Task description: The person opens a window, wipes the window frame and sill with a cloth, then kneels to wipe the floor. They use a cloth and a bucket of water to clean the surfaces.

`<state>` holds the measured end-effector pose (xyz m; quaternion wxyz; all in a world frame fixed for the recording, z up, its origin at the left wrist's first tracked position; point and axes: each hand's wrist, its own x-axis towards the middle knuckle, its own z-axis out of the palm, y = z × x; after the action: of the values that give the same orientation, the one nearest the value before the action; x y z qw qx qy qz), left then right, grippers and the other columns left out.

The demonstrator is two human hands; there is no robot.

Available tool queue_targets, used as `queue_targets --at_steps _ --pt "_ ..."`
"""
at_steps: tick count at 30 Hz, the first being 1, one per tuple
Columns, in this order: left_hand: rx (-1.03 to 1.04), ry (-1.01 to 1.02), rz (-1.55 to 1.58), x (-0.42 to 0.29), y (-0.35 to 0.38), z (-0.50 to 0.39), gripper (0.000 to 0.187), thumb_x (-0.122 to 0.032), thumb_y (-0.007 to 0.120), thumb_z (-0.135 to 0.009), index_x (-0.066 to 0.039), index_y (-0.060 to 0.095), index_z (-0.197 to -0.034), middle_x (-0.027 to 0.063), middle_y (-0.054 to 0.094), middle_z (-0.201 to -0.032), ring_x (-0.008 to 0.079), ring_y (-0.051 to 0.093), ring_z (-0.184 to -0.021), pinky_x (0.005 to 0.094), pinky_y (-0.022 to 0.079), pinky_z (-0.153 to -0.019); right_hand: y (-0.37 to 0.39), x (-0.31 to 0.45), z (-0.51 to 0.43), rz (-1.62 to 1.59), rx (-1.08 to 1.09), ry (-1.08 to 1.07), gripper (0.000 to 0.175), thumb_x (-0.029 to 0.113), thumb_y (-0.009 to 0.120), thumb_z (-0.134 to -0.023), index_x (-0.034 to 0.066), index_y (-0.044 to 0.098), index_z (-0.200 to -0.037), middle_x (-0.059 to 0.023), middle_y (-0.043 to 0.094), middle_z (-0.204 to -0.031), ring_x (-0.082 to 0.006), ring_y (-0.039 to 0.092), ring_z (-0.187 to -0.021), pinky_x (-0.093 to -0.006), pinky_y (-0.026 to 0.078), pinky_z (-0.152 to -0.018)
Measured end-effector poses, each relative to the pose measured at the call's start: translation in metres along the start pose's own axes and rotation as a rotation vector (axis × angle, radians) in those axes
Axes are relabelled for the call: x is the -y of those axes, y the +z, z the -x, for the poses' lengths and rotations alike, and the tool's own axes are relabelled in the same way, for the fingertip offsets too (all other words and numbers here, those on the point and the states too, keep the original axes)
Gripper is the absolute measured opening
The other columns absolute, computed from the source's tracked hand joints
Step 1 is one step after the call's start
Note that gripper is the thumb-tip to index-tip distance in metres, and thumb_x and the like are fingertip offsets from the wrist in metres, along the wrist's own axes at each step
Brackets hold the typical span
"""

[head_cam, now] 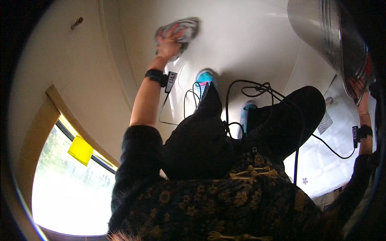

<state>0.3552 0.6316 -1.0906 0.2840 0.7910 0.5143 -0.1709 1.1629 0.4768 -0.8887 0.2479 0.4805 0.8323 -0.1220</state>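
My left hand (169, 47) is at the upper left of centre, closed on a crumpled, striped grey-and-white cloth (190, 30). Both are blurred, and the cloth lies against a pale surface (241, 39). At the far right, my right hand (358, 87) grips the rim of a large grey metal container (316, 30), which looks tilted. Shadow partly hides those fingers. Something red (368, 64) shows beside the container's rim; what it is cannot be told.
Black cables (235, 82) loop around my knees and turquoise shoes (205, 77). A window (69, 186) with a yellow piece (80, 150) at its frame is at lower left. A small knob-like fitting (77, 23) projects at upper left. A translucent patterned sheet (319, 159) lies at right.
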Motion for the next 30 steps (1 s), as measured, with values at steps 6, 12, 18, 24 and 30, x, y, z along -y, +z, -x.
queue_targets --at_steps 6,12,18,24,30 --pt "0.259 0.303 -0.301 -0.063 -0.011 0.040 0.068 -0.024 0.072 -0.078 -0.053 0.043 -0.131 -0.0177 0.015 -0.154 0.0358 0.008 -0.142 0.0781 0.018 -0.100 0.003 -0.014 0.007 0.146 -0.021 -0.107 0.048 0.011 0.054 -0.083 0.0120 0.052 -0.131 -0.0075 0.053 -0.133 -0.0272 0.043 -0.128 -0.0420 0.028 -0.112" --pt "0.374 0.306 -0.331 -0.039 0.005 0.111 0.077 -0.025 0.074 -0.071 -0.048 0.041 -0.136 -0.0101 0.014 -0.155 0.0376 0.011 -0.140 0.0760 0.027 -0.096 0.003 -0.011 0.000 0.099 0.049 -0.084 0.049 0.012 0.054 -0.083 0.0128 0.052 -0.131 -0.0067 0.051 -0.135 -0.0268 0.042 -0.129 -0.0413 0.025 -0.114" --pt "0.513 0.089 -0.380 -0.008 0.047 0.188 0.085 -0.016 0.074 -0.074 -0.048 0.031 -0.141 -0.0095 0.002 -0.157 0.0381 0.005 -0.142 0.0753 0.024 -0.099 -0.011 0.003 -0.004 0.102 0.038 -0.075 0.046 0.012 0.053 -0.082 0.0122 0.055 -0.128 -0.0062 0.052 -0.134 -0.0256 0.045 -0.126 -0.0414 0.028 -0.113" --pt "0.595 -0.073 -1.183 0.021 0.146 0.281 0.096 -0.023 0.073 -0.074 -0.040 0.014 -0.148 0.0042 -0.012 -0.157 0.0397 -0.003 -0.143 0.0721 0.017 -0.105 0.000 -0.006 0.002 0.147 -0.020 -0.127 0.043 0.012 0.052 -0.083 0.0092 0.056 -0.126 -0.0076 0.054 -0.132 -0.0275 0.047 -0.125 -0.0422 0.032 -0.110" --pt "0.304 -0.923 0.146 -0.025 0.214 0.319 0.131 -0.069 0.073 -0.059 -0.015 -0.005 -0.149 0.0216 -0.012 -0.153 0.0457 -0.001 -0.140 0.0671 0.017 -0.108 0.010 -0.024 0.017 0.135 -0.015 -0.123 0.045 0.010 0.050 -0.084 0.0100 0.055 -0.129 -0.0078 0.054 -0.133 -0.0269 0.045 -0.127 -0.0415 0.031 -0.111"
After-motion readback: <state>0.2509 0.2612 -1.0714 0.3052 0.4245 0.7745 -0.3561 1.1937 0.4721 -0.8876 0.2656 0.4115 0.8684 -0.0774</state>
